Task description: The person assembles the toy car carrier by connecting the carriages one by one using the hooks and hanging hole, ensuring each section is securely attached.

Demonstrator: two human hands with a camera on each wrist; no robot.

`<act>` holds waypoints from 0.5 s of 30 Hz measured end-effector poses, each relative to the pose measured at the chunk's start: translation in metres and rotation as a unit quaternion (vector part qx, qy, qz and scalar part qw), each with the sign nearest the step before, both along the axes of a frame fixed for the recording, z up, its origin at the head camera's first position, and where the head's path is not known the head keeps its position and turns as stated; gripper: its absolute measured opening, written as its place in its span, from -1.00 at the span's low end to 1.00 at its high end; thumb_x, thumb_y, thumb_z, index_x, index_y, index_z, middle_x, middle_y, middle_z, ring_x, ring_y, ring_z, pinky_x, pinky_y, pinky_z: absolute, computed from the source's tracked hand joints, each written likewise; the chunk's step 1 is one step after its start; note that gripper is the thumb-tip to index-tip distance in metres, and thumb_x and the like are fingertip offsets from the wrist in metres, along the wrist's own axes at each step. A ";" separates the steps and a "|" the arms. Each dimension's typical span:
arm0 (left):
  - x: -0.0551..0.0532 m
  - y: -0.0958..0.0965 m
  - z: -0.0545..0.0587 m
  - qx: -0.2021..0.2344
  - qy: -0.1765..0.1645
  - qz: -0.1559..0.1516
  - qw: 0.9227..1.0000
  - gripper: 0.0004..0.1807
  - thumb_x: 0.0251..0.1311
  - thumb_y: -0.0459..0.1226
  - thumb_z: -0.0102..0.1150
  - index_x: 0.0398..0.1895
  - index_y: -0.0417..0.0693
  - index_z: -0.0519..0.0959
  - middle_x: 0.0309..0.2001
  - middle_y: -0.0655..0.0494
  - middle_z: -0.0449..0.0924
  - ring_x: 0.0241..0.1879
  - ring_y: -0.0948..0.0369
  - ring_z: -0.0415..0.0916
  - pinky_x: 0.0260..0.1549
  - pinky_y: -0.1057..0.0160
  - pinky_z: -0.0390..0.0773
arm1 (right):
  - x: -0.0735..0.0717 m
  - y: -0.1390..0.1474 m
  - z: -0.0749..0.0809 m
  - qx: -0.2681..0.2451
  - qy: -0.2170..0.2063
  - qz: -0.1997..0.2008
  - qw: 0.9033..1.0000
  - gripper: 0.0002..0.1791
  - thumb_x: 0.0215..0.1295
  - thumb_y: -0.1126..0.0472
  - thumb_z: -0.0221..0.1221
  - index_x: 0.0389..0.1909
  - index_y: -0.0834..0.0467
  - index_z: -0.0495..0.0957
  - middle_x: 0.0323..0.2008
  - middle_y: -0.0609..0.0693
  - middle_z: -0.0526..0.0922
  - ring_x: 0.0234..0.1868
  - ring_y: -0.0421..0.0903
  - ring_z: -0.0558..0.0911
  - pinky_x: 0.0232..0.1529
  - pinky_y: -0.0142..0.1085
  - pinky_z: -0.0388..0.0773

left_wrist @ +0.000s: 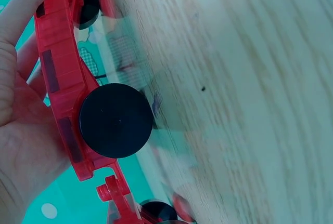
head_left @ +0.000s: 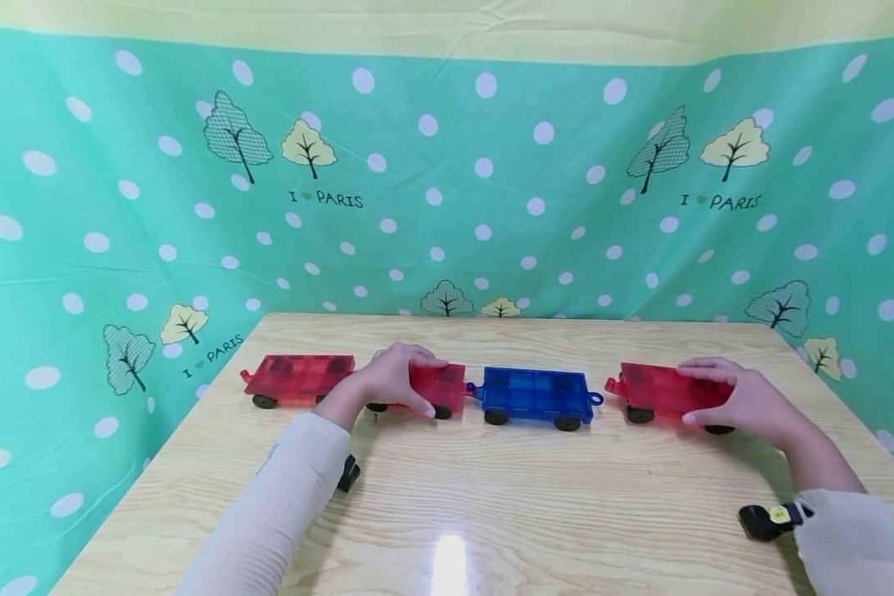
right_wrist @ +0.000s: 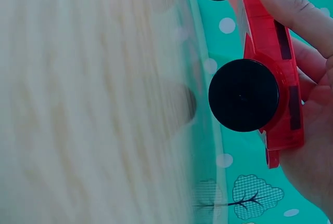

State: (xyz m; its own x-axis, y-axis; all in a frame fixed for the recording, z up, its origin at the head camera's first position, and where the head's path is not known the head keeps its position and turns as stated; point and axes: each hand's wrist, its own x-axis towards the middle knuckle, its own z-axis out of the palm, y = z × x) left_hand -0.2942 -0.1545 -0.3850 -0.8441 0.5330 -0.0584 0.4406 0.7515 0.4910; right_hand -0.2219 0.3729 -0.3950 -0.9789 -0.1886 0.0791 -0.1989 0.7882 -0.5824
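My left hand [head_left: 398, 377] grips a see-through red toy train car [head_left: 447, 387] across its sides, thumb at the front and fingers behind. In the left wrist view, a black wheel [left_wrist: 116, 120] of this car stands at the tabletop. A blue toy train car [head_left: 535, 392] is coupled or touching at its right end; I cannot tell which. Another red train car [head_left: 305, 377] stands to the left, its joint partly hidden by my hand. My right hand [head_left: 745, 401] holds a third red train car [head_left: 656, 389], apart from the blue one's ring. A narrow gap shows beneath its wheel [right_wrist: 243, 95].
The cars stand in a row across the back of a glossy wooden table [head_left: 536, 513]. A green dotted cloth [head_left: 484, 207] hangs behind and at the sides. Black wrist straps [head_left: 767, 521] show at both sleeves.
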 end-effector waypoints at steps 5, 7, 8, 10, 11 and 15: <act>0.000 -0.001 0.000 -0.003 0.004 -0.005 1.000 -0.12 -0.25 0.01 0.62 0.29 0.24 0.50 0.29 0.10 0.41 0.34 0.00 0.16 0.24 -0.17 0.20 | 0.003 -0.003 -0.002 0.003 0.004 0.014 1.000 -0.12 -0.09 -0.08 0.51 0.25 0.25 0.48 0.26 0.26 0.35 0.24 0.33 0.25 -0.07 -0.32 0.43; 0.000 -0.001 -0.001 -0.004 0.004 -0.006 1.000 -0.12 -0.25 0.02 0.62 0.29 0.24 0.50 0.29 0.09 0.41 0.34 0.00 0.16 0.24 -0.17 0.21 | 0.004 -0.004 -0.002 0.003 0.002 0.018 1.000 -0.13 -0.11 -0.06 0.53 0.24 0.25 0.48 0.25 0.26 0.36 0.23 0.32 0.27 -0.08 -0.36 0.42; -0.001 -0.001 -0.001 -0.004 0.004 -0.006 1.000 -0.12 -0.25 0.02 0.62 0.29 0.24 0.50 0.29 0.09 0.41 0.34 0.00 0.16 0.24 -0.16 0.21 | 0.004 -0.004 -0.002 0.006 0.001 0.019 1.000 -0.13 -0.11 -0.05 0.53 0.24 0.25 0.49 0.25 0.25 0.37 0.22 0.31 0.28 -0.09 -0.39 0.43; -0.001 -0.001 -0.001 -0.005 0.004 -0.006 1.000 -0.12 -0.25 0.02 0.62 0.29 0.25 0.50 0.29 0.09 0.41 0.34 -0.01 0.15 0.24 -0.16 0.22 | 0.005 -0.004 -0.003 0.007 -0.002 0.024 1.000 -0.14 -0.10 -0.03 0.53 0.24 0.25 0.49 0.25 0.26 0.36 0.22 0.31 0.28 -0.09 -0.36 0.43; -0.001 -0.001 0.000 -0.005 0.004 -0.006 1.000 -0.12 -0.25 0.02 0.62 0.29 0.25 0.50 0.30 0.09 0.41 0.34 -0.01 0.15 0.24 -0.16 0.22 | 0.005 -0.005 -0.003 0.007 -0.003 0.026 1.000 -0.15 -0.10 -0.02 0.53 0.23 0.24 0.49 0.25 0.26 0.36 0.22 0.30 0.28 -0.09 -0.35 0.44; 0.000 -0.001 0.001 -0.008 0.008 -0.008 1.000 -0.12 -0.24 0.01 0.62 0.30 0.23 0.50 0.29 0.09 0.41 0.34 -0.01 0.16 0.23 -0.15 0.23 | 0.005 -0.005 -0.003 0.007 -0.006 0.039 0.999 -0.16 -0.08 0.03 0.53 0.24 0.25 0.48 0.26 0.27 0.34 0.21 0.31 0.27 -0.07 -0.22 0.46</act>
State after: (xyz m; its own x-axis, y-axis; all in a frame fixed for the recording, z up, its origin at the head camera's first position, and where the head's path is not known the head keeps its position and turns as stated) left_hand -0.2943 -0.1556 -0.3844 -0.8366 0.5451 -0.0533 0.4602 0.7524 0.4713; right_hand -0.2169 0.3677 -0.3976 -0.9619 -0.2654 0.0651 -0.2537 0.7788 -0.5737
